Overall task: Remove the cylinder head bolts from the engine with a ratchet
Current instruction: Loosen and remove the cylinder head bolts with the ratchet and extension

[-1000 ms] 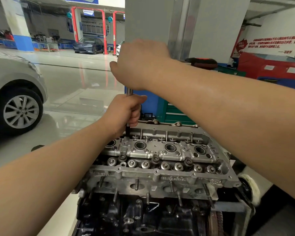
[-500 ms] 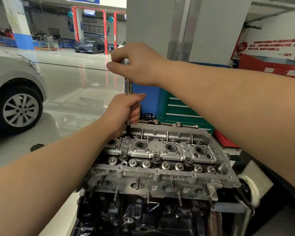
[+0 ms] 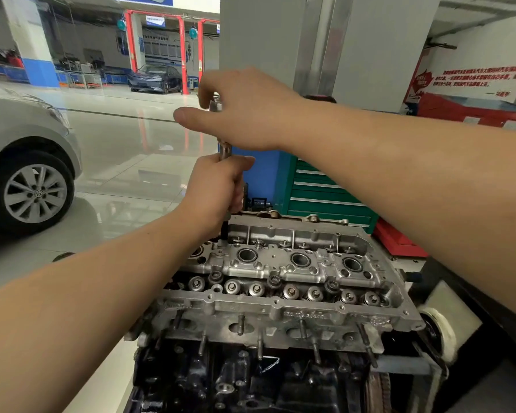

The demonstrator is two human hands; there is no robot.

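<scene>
An engine with a bare aluminium cylinder head (image 3: 280,311) stands in front of me. A ratchet with a long metal extension (image 3: 225,150) rises upright from the head's far left corner. My left hand (image 3: 218,189) grips the extension just above the head. My right hand (image 3: 245,111) holds the ratchet's top end, thumb stretched out to the left. The socket and the bolt under it are hidden by my left hand. Several bolt heads (image 3: 273,277) show along the head's middle row.
A silver car (image 3: 27,162) with its front wheel stands on the glossy floor at the left. A green drawer cabinet (image 3: 319,189) and a red tool cart (image 3: 474,114) stand behind the engine. A grey pillar (image 3: 325,46) rises behind my hands.
My right hand has turned at the ratchet's top, and its thumb now points out to the left. My left hand keeps its grip on the extension.
</scene>
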